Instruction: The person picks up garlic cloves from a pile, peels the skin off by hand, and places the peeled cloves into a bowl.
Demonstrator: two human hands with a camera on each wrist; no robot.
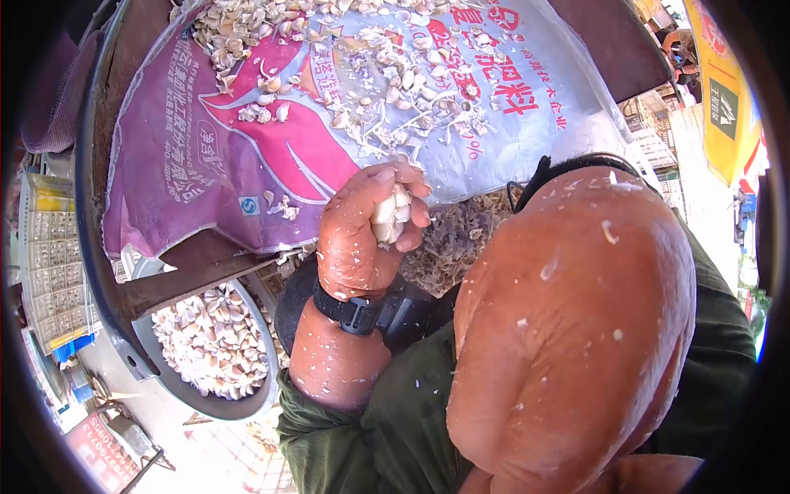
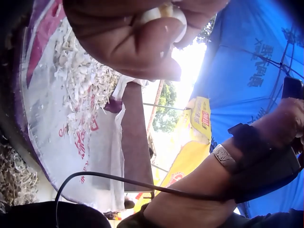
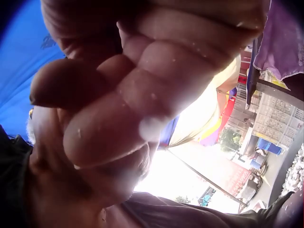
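My left hand [image 1: 362, 230], flecked with bits of papery skin, holds a whitish garlic bulb [image 1: 390, 216] in its curled fingers, above the near edge of a printed sack. In the left wrist view part of the white garlic [image 2: 172, 20] shows between the fingers. My right hand [image 1: 568, 329] is raised close to the head camera, its back filling the right side. The right wrist view shows its fingers [image 3: 152, 85] curled in toward the palm, with nothing visible in them.
Loose garlic cloves [image 1: 239, 41] and peeled skins lie on the purple and white sack [image 1: 164, 173] spread over a table. A grey basin [image 1: 267, 362] of cloves stands below on the left. Skins [image 1: 457, 239] are heaped below the sack's near edge.
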